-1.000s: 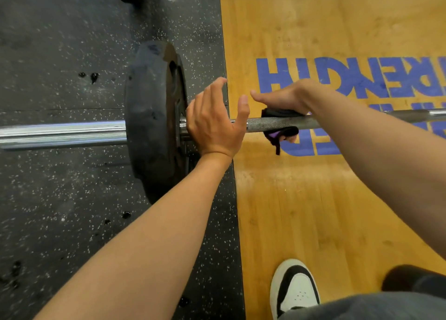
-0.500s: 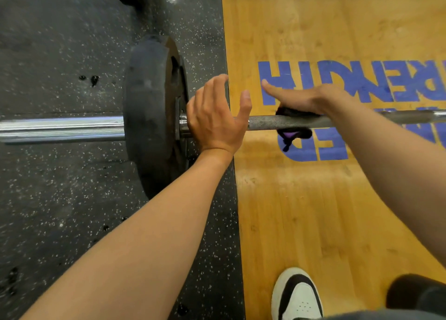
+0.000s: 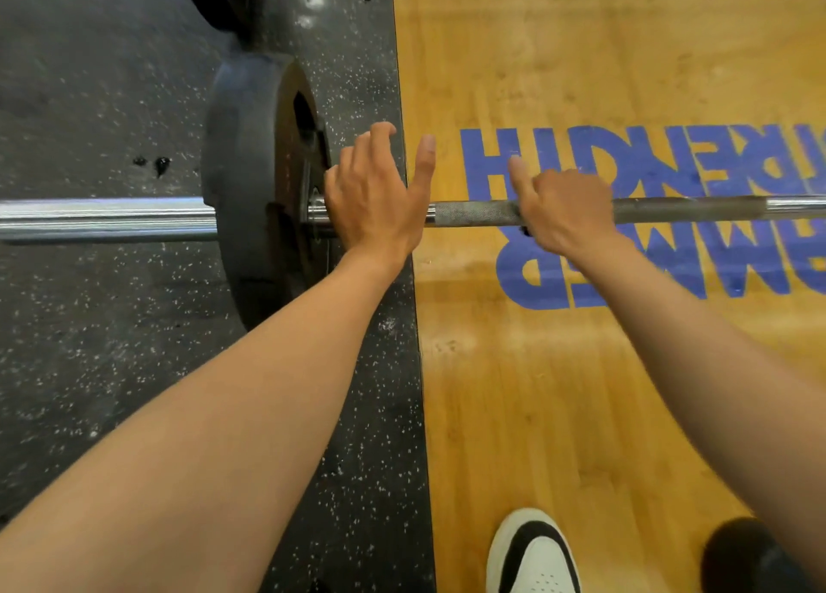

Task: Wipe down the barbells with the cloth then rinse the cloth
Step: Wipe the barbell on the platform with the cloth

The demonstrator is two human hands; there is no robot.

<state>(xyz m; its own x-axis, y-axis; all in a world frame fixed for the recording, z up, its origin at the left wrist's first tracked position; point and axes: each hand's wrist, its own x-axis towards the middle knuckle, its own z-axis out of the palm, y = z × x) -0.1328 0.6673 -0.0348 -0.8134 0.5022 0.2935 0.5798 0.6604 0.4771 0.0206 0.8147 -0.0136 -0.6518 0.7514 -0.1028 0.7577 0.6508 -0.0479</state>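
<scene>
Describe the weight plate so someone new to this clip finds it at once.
Find the long steel bar lying across the floor. On its left part, over the speckled black mat, stands the weight plate, beside the left hand. It is the one thick black disc threaded on the bar.

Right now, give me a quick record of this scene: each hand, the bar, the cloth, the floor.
left hand: open, fingers straight, resting on the bar beside the plate
right hand: curled over the knurled shaft, index finger extended
barbell: lying across both floor surfaces
cloth: almost hidden, dark scrap under right hand
floor: black rubber left, wood platform right
</scene>
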